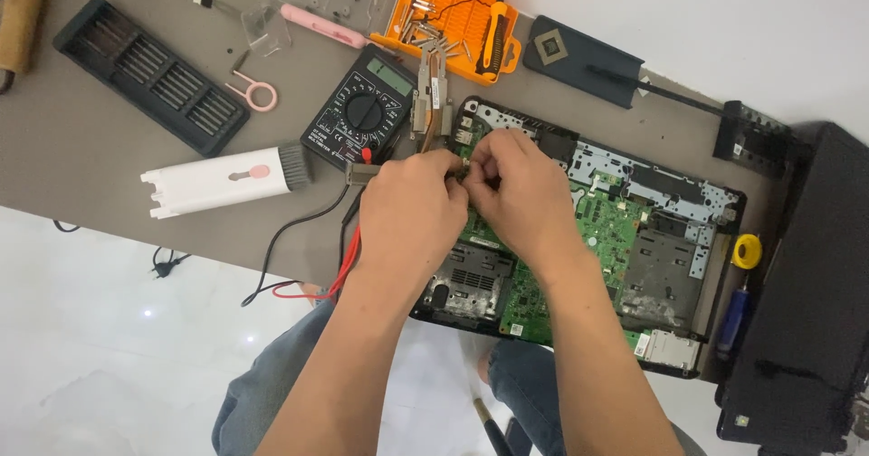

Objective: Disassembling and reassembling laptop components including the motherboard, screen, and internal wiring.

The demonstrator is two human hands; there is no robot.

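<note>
— So which step was in hand just then?

— Both hands were bunched over the top-left corner of the opened laptop chassis (715,204). The left hand (412,216) was curled shut, fingertips pinched on something small beside the heat-pipe assembly (433,94); the right hand (516,189) was closed likewise, thumb pressed toward the left one. What they pinched was hidden between the fingers (a connector or screw, I'd guess, though I couldn't tell).

— And the next move?

— A fine, steady pull or seat, I'd judge, with little room to work against the green circuit board (602,216).

— Anything in the way?

— The multimeter (358,117) sat just beside the left hand, its red and black leads (308,257) trailing under the wrist. The orange bit case (453,22), white cleaning brush (222,177) and black bit tray (149,74) lay well apart
</note>
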